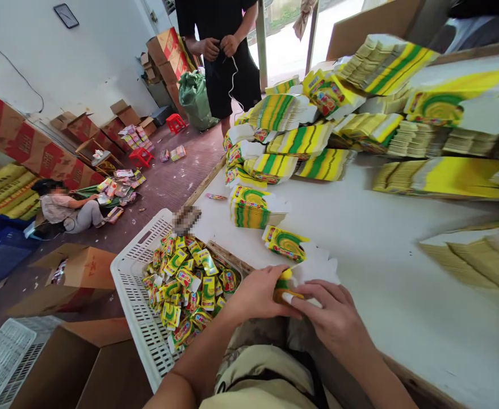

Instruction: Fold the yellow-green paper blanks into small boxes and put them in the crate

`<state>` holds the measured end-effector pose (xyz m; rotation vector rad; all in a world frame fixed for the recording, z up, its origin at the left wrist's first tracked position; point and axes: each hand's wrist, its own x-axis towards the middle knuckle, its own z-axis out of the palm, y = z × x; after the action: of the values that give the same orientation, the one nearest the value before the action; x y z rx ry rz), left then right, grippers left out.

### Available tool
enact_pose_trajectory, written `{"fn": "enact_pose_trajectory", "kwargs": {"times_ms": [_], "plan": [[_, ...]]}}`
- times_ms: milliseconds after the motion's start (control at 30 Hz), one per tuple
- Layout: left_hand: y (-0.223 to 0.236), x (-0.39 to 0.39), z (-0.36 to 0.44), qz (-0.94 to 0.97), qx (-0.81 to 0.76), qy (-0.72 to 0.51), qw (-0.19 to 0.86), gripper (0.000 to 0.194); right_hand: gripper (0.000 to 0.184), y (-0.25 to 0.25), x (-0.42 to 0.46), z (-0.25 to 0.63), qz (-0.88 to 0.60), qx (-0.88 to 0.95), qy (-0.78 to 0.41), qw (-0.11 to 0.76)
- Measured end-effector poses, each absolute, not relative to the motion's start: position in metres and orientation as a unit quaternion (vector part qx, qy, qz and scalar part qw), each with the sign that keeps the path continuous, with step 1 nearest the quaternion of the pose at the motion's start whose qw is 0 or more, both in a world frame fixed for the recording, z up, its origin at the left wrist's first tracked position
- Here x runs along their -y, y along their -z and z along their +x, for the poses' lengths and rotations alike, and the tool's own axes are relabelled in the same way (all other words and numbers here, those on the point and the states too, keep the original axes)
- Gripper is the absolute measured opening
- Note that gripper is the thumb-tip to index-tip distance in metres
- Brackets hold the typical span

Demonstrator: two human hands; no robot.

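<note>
Between my two hands, over the near edge of the table, is a small yellow-and-green carton (284, 278) with white flaps. My left hand (260, 292) grips it from the left, fingers curled around its side. From the right, my right hand (332, 309) closes its fingers on the carton's lower end. My hands cover much of it. Just beyond lies another printed carton (285, 243) with its white flaps spread. Farther back stands a small bundle of flat cartons (251, 207). To my left, a white plastic basket (132, 284) holds many small folded packs (185, 278).
Stacks of flat cartons (300, 139) cover the far side of the white table (360, 238). A standing person (219, 51) holds a white cord beyond it. Another person (68, 210) sits on the floor at left among packets. Open cardboard boxes (91, 363) stand beside the basket.
</note>
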<state>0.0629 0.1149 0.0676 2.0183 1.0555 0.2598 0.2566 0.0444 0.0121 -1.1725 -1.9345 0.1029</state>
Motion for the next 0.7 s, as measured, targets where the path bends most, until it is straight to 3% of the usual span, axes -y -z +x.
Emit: {"fn": "enact_pose_trajectory", "kwargs": {"times_ms": [67,100,200,300,367,533,633,700], "plan": [[-0.058,-0.109,0.070,0.795,-0.432,-0.089,0.416,0.071,0.029,-0.010,-0.043,0.249,-0.497,0.713,-0.073,0.489],[-0.054,-0.106,0.073,0.792,-0.439,-0.098,0.413,0.067,0.039,-0.008,-0.042,0.246,-0.529,0.657,-0.103,0.527],[-0.050,-0.097,0.079,0.800,-0.433,-0.117,0.399,0.074,0.061,-0.002,-0.041,0.239,-0.581,0.453,-0.320,0.596],[-0.049,-0.092,0.080,0.821,-0.403,-0.131,0.381,0.079,0.054,-0.002,-0.042,0.237,-0.487,0.274,-0.629,0.540],[-0.046,-0.090,0.080,0.842,-0.369,-0.137,0.368,0.076,0.051,-0.003,-0.043,0.237,-0.410,0.216,-0.736,0.493],[-0.038,-0.090,0.078,0.868,-0.328,-0.105,0.359,0.062,0.050,0.003,-0.042,0.234,-0.388,0.216,-0.760,0.475],[-0.039,-0.094,0.078,0.856,-0.348,-0.076,0.376,0.057,0.062,0.012,-0.039,0.230,-0.455,0.252,-0.690,0.504],[-0.037,-0.096,0.078,0.845,-0.352,-0.059,0.399,0.065,0.064,0.015,-0.037,0.229,-0.504,0.335,-0.613,0.507]]}}
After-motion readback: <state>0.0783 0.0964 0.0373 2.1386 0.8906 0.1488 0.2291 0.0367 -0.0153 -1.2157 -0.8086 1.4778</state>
